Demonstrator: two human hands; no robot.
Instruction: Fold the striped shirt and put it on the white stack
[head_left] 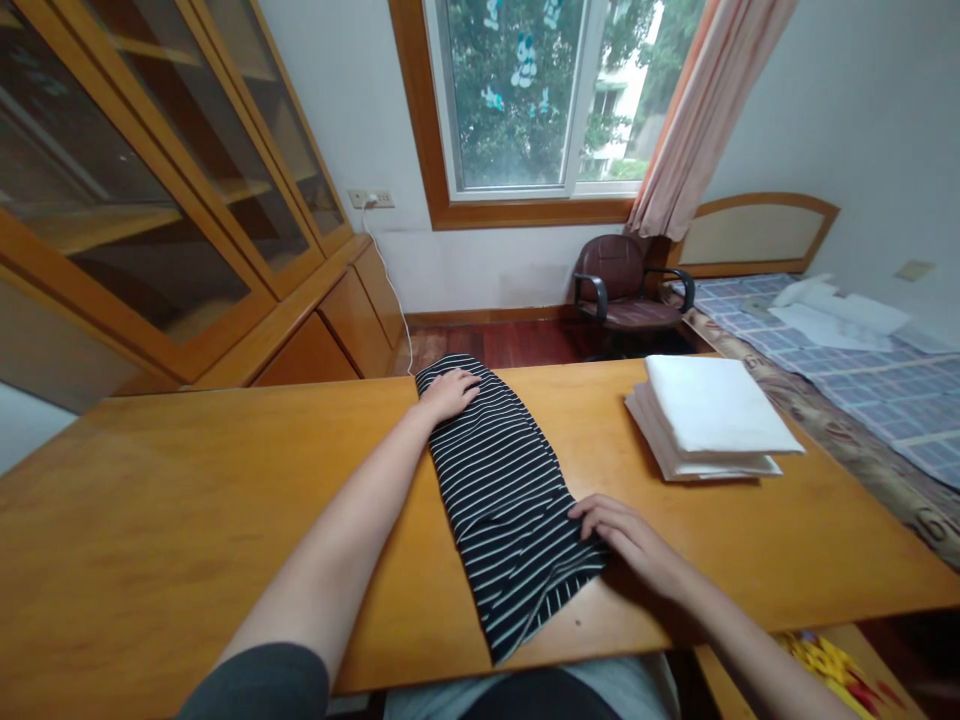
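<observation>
A black garment with thin white stripes [499,450], folded into a long strip, lies slantwise on the wooden table. My left hand [448,394] rests on its far end, open, palm down and fingers laid over the cloth. At the right near edge, my right hand [619,530] has its fingers bent onto the fabric and seems to pinch that edge; the thumb is mostly hidden. The near end of the garment tapers to a point close to the table's front edge, with some creases and a turned-over corner.
A stack of folded white cloth-like pieces [720,410] sits on the table [225,500] to the right. Beyond the table are a brown armchair [615,280], a bed [862,340] and a glass-fronted cabinet [247,200]. An open drawer [832,665] with yellow items juts out at lower right.
</observation>
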